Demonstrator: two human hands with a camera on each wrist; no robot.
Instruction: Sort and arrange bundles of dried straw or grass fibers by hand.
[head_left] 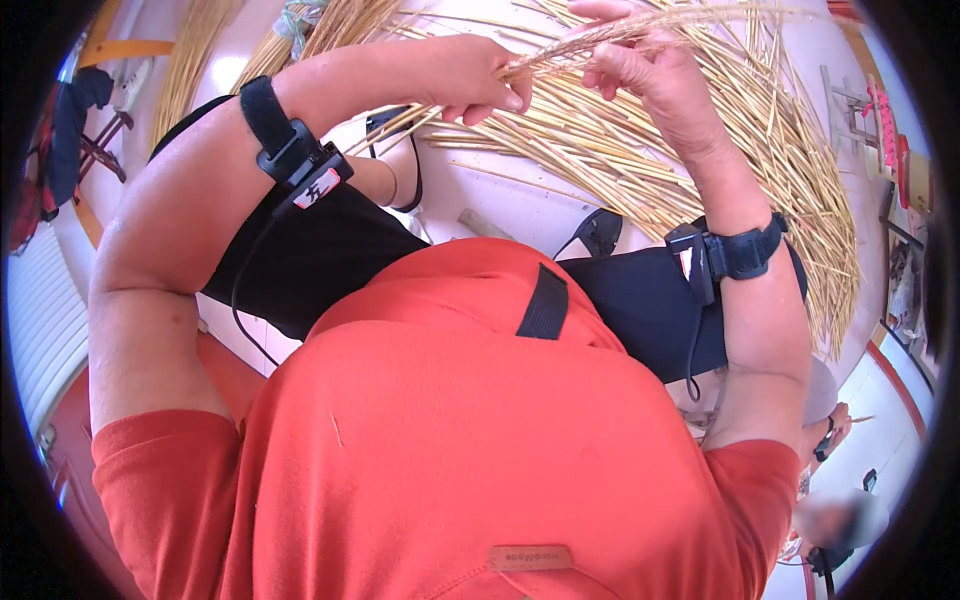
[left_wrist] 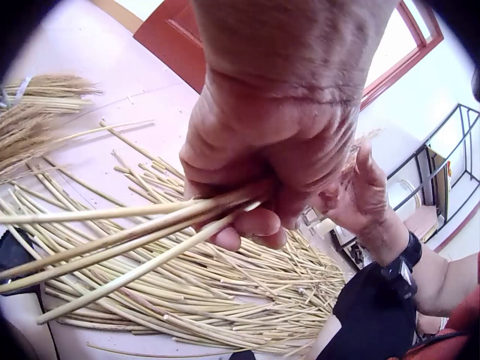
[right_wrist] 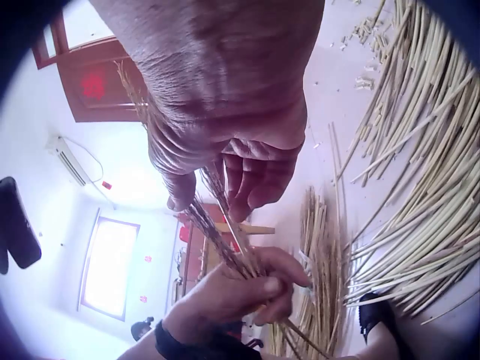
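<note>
My left hand [head_left: 470, 80] grips a few pale stalks [left_wrist: 150, 240] just below their bristly seed heads [head_left: 570, 45]. In the left wrist view its fingers curl under the stalks, whose bare ends stick out to the left. My right hand [head_left: 655, 80] is at the seed heads, thumb and fingers loosely bent and apart. In the right wrist view, the bristly tops [right_wrist: 206, 225] run up from the left hand between the right thumb and fingers. Below the hands, a broad heap of loose bare stalks [head_left: 640, 170] lies on the pale floor.
Bundles of stalks with brushy heads [head_left: 335, 25] lie at the upper left, one with a pale tie [head_left: 297, 25]. My feet [head_left: 600, 232] are beside the heap. Short cut pieces [right_wrist: 367, 34] are scattered on the floor. Another person's arm [head_left: 835, 430] shows at the lower right.
</note>
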